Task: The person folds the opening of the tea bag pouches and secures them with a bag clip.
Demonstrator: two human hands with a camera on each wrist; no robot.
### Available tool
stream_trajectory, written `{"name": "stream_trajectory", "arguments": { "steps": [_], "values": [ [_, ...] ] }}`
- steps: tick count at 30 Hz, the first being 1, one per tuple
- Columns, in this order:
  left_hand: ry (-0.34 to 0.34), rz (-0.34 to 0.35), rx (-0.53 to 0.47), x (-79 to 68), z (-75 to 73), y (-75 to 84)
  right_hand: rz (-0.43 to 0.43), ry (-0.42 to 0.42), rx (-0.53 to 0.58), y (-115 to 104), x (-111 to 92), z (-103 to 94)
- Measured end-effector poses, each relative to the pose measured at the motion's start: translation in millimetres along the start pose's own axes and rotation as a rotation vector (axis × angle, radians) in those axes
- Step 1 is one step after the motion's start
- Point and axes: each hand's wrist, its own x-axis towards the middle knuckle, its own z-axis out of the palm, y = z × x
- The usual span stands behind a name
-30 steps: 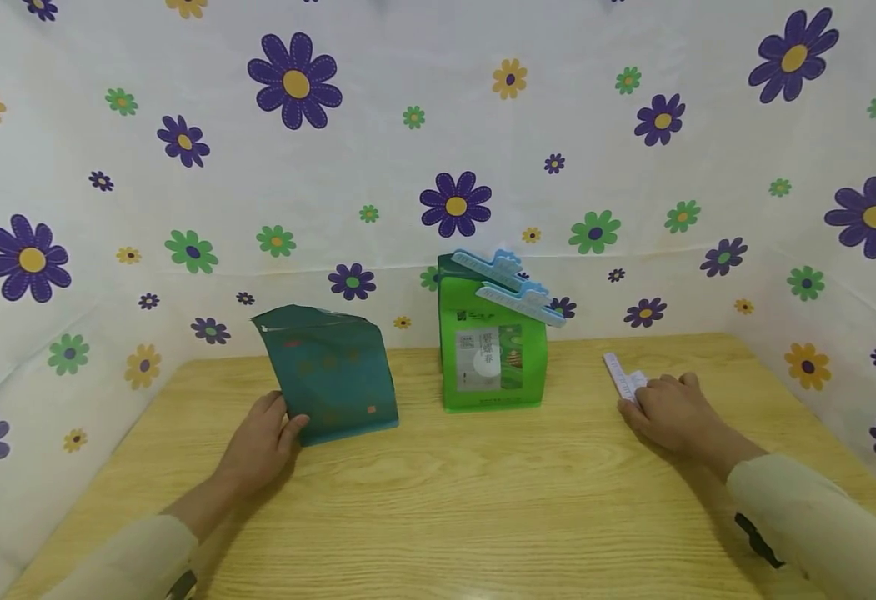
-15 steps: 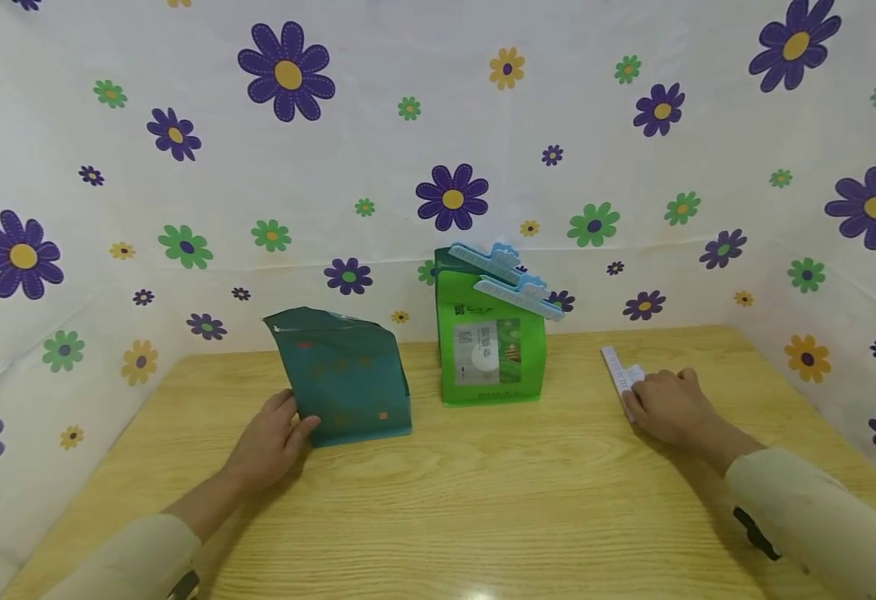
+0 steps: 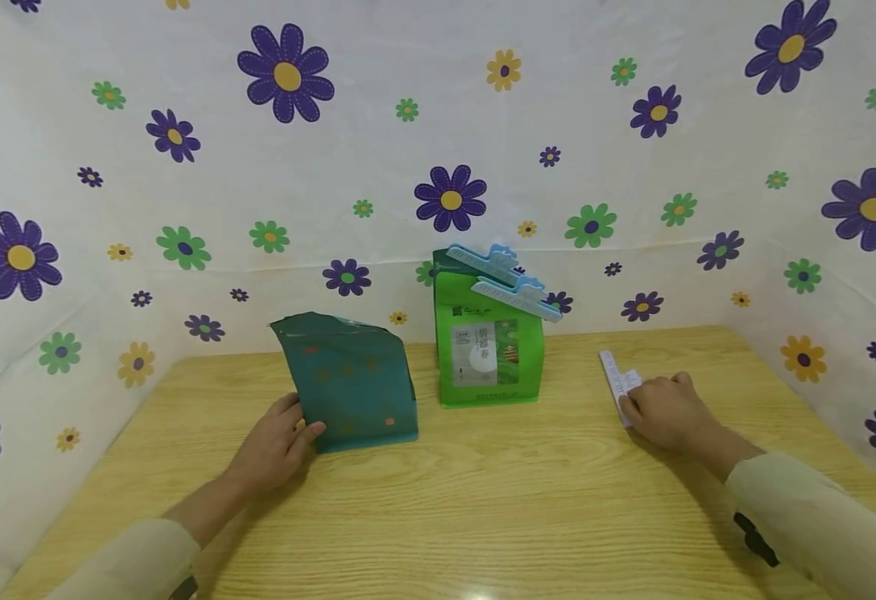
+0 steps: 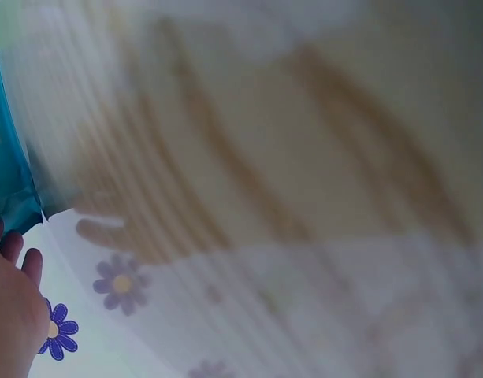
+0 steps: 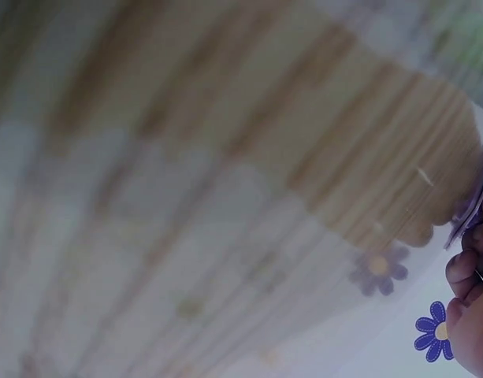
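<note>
In the head view, my left hand (image 3: 268, 450) grips the lower left edge of a teal pouch bag (image 3: 355, 387), thumb in front. The bag stands tilted slightly left, its top edge unclipped. My right hand (image 3: 666, 412) holds a pale lilac bag clip (image 3: 612, 375) low over the table on the right; the fingers hide its near part. Only the fingers and side of the left hand (image 4: 16, 303) show in the left wrist view, beside the teal bag (image 4: 9, 157). At the right wrist view's edge, curled fingers meet a sliver of the clip (image 5: 471, 209).
A bright green tea bag (image 3: 528, 358) stands at the middle back with a light blue clip (image 3: 513, 297) on its top. Behind it is a dark green bag (image 3: 445, 262) with another blue clip (image 3: 478, 259). A flower-patterned sheet (image 3: 362, 158) surrounds the wooden table (image 3: 438, 517).
My left hand has shifted the teal bag a little to the right, closer to the green bag. The right hand keeps the clip in nearly the same spot. The head view has tilted slightly.
</note>
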Motion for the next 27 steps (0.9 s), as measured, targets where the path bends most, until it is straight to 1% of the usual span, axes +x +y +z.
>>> {"name": "stream_trajectory", "arguments": {
  "steps": [3, 8, 18, 23, 27],
  "values": [
    [-0.016, 0.002, -0.014, 0.5, 0.8, 2.6, -0.005, 0.002, -0.001, -0.4, -1.3, -0.7],
    [-0.038, 0.014, -0.033, 0.9, 1.2, 6.9, -0.014, 0.028, -0.005, -1.6, -2.1, 0.0],
    [-0.042, 0.034, -0.070, 0.7, 4.9, 15.4, -0.032, 0.073, -0.010, -3.4, -3.1, 0.1],
    [-0.073, 0.016, -0.110, 2.0, 4.9, 19.5, -0.050, 0.128, -0.004, -7.4, -4.9, -0.6],
    [-0.090, 0.005, -0.113, 3.6, 4.0, 21.5, -0.058, 0.170, 0.027, -11.6, -4.6, 0.2]
  ]
}}
